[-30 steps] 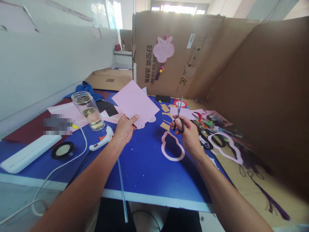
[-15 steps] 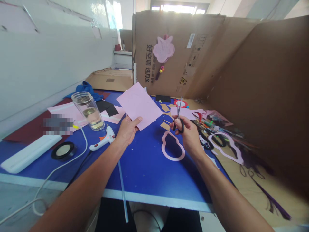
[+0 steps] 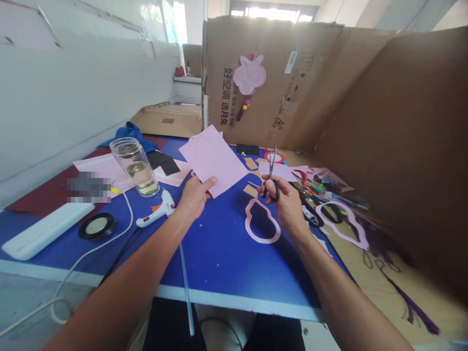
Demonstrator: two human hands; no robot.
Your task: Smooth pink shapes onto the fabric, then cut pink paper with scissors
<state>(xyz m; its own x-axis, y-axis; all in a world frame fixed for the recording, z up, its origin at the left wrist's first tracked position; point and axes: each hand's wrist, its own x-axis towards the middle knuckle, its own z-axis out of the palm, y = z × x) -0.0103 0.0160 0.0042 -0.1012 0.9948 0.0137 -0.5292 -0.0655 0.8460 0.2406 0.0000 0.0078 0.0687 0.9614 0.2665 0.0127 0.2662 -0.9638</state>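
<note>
My left hand (image 3: 196, 196) pinches the lower corner of a pink sheet of paper (image 3: 215, 158), thumb on top, holding it up above the table. In my right hand (image 3: 283, 197) is a pair of scissors (image 3: 272, 168) with black handles, its blades pointing up and away and nearly together. A gap separates the scissors from the sheet. Below my right hand, a pink paper outline (image 3: 262, 239) with a wavy gourd-like shape lies flat on the blue tabletop (image 3: 226, 278). My left wrist is beside a white glue gun (image 3: 157, 213).
On the left stand a glass jar (image 3: 136, 168) with pale liquid, a black tape roll (image 3: 97, 226) and a long white box (image 3: 47, 231). At right lie another pink outline (image 3: 360, 234) and assorted tools. Cardboard walls (image 3: 310, 83) rise behind. A clear glue stick (image 3: 186, 287) overhangs the front edge.
The view has shifted very slightly. Both hands keep their hold on the paper and the scissors, with hardly any movement.
</note>
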